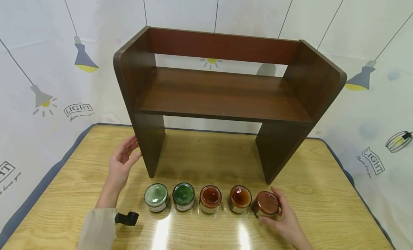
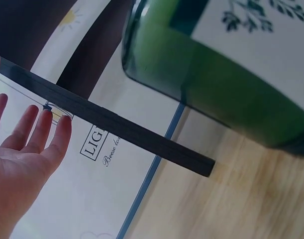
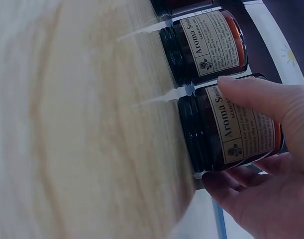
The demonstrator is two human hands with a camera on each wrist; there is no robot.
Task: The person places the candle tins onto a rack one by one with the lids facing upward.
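Observation:
A brown glass candle jar (image 1: 267, 202) stands at the right end of a row, and my right hand (image 1: 284, 219) grips it between thumb and fingers. In the right wrist view this jar (image 3: 244, 132) has its dark lid against the table and a printed label on its side. Two more brown jars (image 1: 240, 197) (image 1: 210, 196) and two green ones, dark (image 1: 183, 193) and pale (image 1: 156, 195), continue the row leftward. My left hand (image 1: 120, 167) is beside the left side panel (image 1: 142, 135) of a dark wooden shelf, holding nothing, fingers loosely bent with fingertips right at the panel.
The two-sided shelf (image 1: 222, 94) stands behind the jars, with a raised board and an open space underneath. A wood-grain table (image 1: 206, 153) carries everything. A patterned cloth (image 1: 380, 110) hangs behind and at the sides. A black device (image 1: 127, 218) sits at my left wrist.

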